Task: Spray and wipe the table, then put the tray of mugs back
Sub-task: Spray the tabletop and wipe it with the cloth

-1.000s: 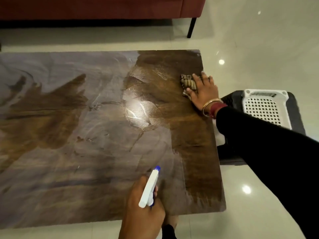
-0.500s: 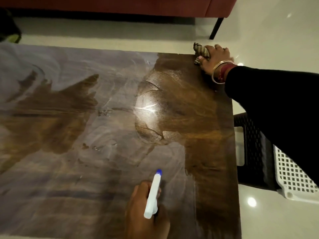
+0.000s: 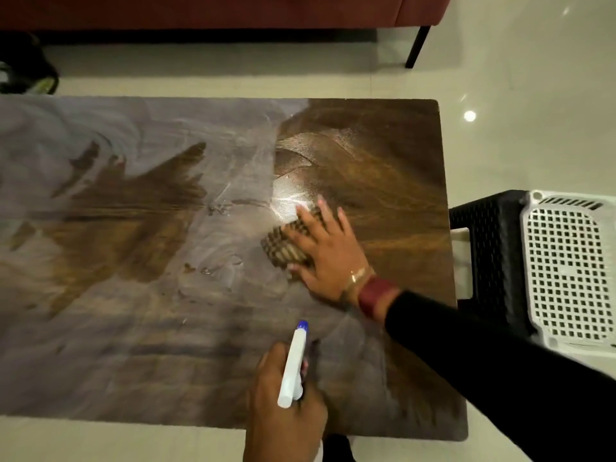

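Pressing flat on a folded checked cloth [image 3: 286,246], the right hand [image 3: 325,251] lies palm down with fingers spread, pinning the cloth to the table [image 3: 400,168] a little right of centre. The cloth shows beneath and to the left of the palm, brown and cream in a woven pattern. A gold bangle [image 3: 358,276] and a red band [image 3: 375,295] sit at the wrist, above a black sleeve [image 3: 483,371] that runs off toward the lower right.

Table surface: dark wood grain shows on the right side and in a jagged streak at left centre; a pale, hazy film covers most of the rest. A bright reflection lies just beyond the fingertips.

Left hand [image 3: 283,401], at the near edge of the table, is wrapped closed around a white spray bottle [image 3: 293,368] with a blue nozzle tip; the nozzle points away from the person, toward the right hand.

Off the right edge of the table stands a black plastic stool [image 3: 490,255], with a white perforated basket [image 3: 566,268] resting on it. Beyond the far edge, a red sofa [image 3: 200,10] with a dark leg [image 3: 415,45] stands on a pale glossy floor [image 3: 533,95]. A dark object at the far left is too cropped to identify.
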